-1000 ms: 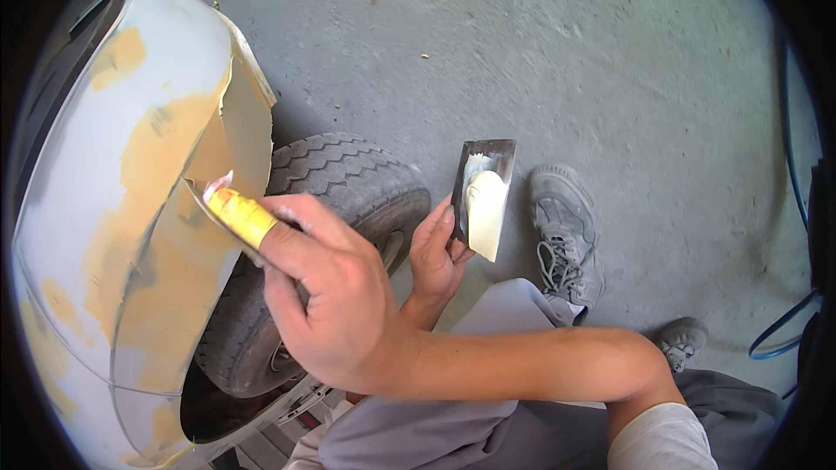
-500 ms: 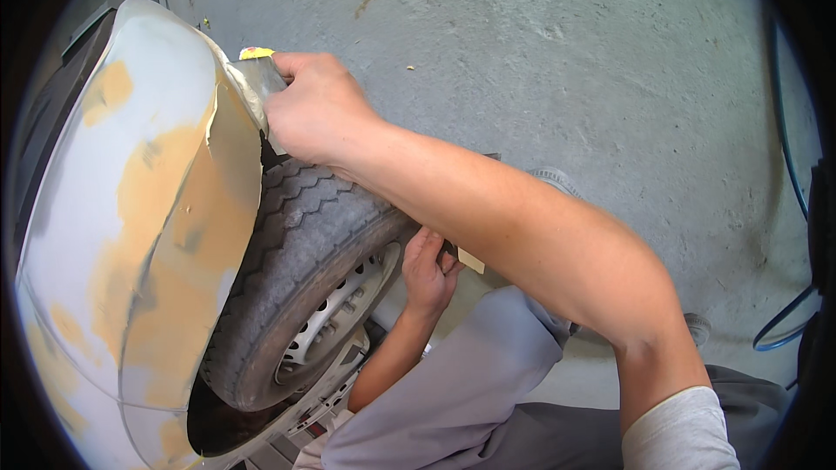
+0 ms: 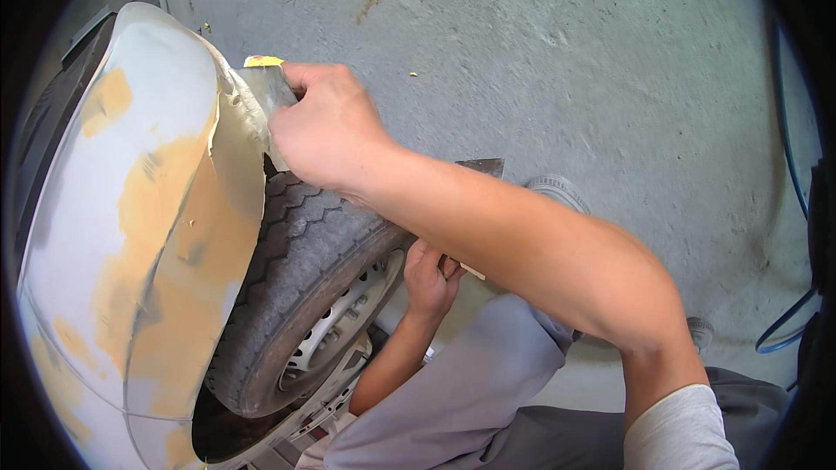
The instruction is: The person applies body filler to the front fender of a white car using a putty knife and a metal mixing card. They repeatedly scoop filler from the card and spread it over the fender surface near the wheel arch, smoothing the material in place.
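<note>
My right hand [image 3: 322, 126] is closed on a thin metal spreader [image 3: 266, 87], yellow wrapping at its thumb tip. The spreader lies against cream filler [image 3: 239, 100] along the upper edge of a white car body panel [image 3: 83, 226] patched with tan filler. Below my right forearm, my left hand [image 3: 427, 283] grips a dark flat plate [image 3: 479, 165]; most of the plate and the cream filler on it are hidden by the forearm.
A tyre [image 3: 287, 278] with a steel rim sits beside the panel, below my right hand. My grey-trousered knee and shoes are on the concrete floor [image 3: 566, 61]. A blue hose [image 3: 784, 331] runs along the right edge.
Over the last second my right hand moved up to the panel's upper edge, its forearm now covering the plate. Since half a second ago it has shifted slightly down and right.
</note>
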